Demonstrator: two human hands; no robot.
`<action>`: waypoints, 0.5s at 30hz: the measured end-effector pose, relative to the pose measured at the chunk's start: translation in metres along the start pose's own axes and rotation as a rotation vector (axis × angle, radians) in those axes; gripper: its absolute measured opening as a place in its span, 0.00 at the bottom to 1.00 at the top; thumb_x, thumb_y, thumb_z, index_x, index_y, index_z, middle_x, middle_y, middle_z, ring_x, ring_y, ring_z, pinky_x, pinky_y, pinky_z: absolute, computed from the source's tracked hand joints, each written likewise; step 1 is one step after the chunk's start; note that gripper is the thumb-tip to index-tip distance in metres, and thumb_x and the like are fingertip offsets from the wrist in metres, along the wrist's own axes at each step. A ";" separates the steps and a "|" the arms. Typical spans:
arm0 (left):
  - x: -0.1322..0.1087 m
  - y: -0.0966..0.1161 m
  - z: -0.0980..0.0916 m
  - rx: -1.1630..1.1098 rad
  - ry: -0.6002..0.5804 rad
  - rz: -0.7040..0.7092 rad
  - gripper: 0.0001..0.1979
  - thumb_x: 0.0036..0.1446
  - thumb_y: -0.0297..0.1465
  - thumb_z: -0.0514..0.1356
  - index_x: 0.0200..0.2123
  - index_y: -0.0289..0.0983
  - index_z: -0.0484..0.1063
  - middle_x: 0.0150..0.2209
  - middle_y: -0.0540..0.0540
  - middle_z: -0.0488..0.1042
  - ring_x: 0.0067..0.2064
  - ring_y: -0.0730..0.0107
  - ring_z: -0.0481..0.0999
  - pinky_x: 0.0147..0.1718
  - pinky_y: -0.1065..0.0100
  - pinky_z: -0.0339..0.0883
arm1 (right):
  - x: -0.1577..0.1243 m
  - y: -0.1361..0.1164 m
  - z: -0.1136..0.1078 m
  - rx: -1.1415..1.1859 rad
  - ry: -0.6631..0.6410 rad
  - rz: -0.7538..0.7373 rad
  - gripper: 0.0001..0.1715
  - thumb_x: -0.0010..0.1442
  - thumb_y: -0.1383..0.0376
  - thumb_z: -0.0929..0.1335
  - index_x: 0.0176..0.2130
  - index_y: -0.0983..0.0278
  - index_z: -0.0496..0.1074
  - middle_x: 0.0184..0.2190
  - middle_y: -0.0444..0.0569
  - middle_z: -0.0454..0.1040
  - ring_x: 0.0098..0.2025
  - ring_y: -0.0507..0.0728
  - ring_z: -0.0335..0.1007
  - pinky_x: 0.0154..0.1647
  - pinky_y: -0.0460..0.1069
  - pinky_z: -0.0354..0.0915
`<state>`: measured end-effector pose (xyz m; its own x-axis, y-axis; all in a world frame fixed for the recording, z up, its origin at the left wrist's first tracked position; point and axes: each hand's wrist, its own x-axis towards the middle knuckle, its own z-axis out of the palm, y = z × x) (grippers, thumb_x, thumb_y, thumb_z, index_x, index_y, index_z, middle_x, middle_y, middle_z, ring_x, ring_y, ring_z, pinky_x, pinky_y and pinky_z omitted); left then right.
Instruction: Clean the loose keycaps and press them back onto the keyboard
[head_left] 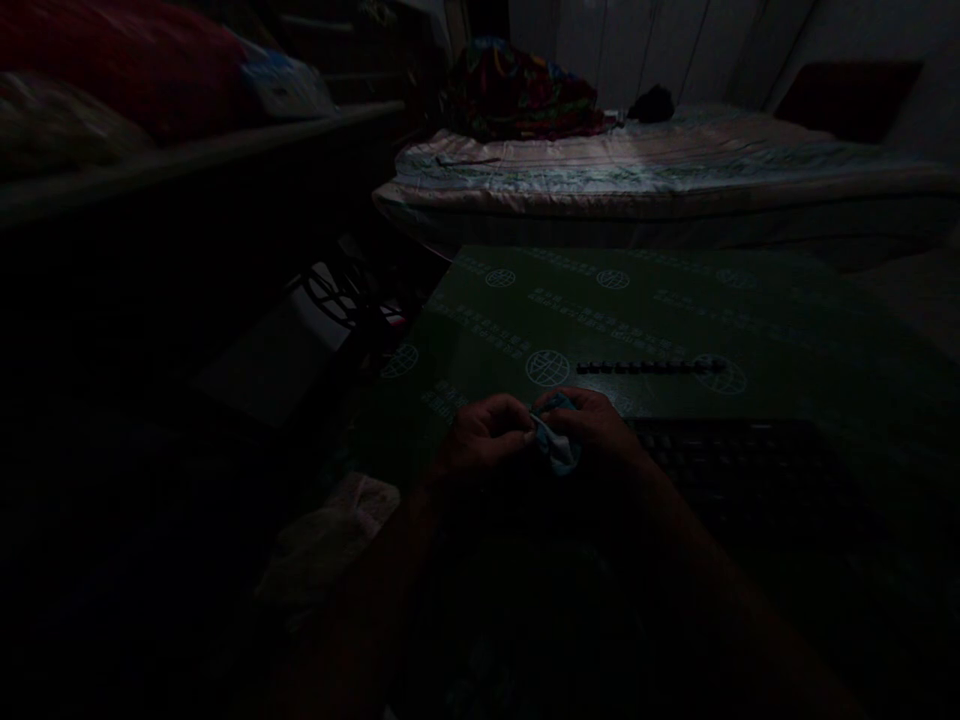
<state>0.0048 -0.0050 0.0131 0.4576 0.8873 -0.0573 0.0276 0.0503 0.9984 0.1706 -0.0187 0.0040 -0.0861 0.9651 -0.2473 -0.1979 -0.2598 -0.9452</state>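
The scene is very dark. My left hand point(484, 432) and my right hand point(596, 428) meet over the near edge of a green printed sheet point(645, 310). Both are closed on a small crumpled white and blue thing point(555, 445) held between them; I cannot make out what it is. A short row of small dark pieces point(649, 367) lies on the green sheet just beyond my right hand. A dark keyboard-like slab point(720, 460) lies under and right of my right wrist.
A bed point(675, 170) with a striped cover stands behind, a colourful heap of cloth point(525, 95) on it. A dark shelf point(187, 160) with bundles runs along the left. Pale cloth point(337, 530) lies low on the left.
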 end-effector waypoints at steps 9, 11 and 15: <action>0.001 0.004 0.005 -0.237 0.146 -0.008 0.09 0.39 0.25 0.67 0.25 0.34 0.69 0.25 0.52 0.74 0.25 0.76 0.72 0.26 0.74 0.66 | 0.000 0.004 0.000 0.125 -0.008 -0.101 0.18 0.39 0.60 0.74 0.31 0.65 0.72 0.22 0.40 0.70 0.22 0.48 0.64 0.24 0.44 0.60; 0.001 0.006 0.006 -0.265 0.153 -0.008 0.09 0.38 0.24 0.67 0.24 0.34 0.70 0.24 0.52 0.73 0.24 0.77 0.71 0.26 0.75 0.65 | -0.001 0.005 0.001 0.097 -0.020 -0.119 0.19 0.39 0.59 0.75 0.31 0.65 0.72 0.21 0.40 0.70 0.22 0.47 0.63 0.24 0.44 0.60; 0.000 0.009 0.008 -0.303 0.147 -0.030 0.09 0.37 0.24 0.67 0.24 0.34 0.69 0.23 0.52 0.73 0.23 0.77 0.71 0.24 0.75 0.65 | 0.000 0.007 0.000 0.125 -0.055 -0.107 0.19 0.39 0.59 0.75 0.31 0.65 0.73 0.22 0.41 0.71 0.22 0.48 0.64 0.25 0.44 0.61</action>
<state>0.0117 -0.0080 0.0218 0.3267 0.9389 -0.1078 -0.2366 0.1917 0.9525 0.1690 -0.0210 -0.0025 -0.1107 0.9851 -0.1318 -0.3282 -0.1614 -0.9307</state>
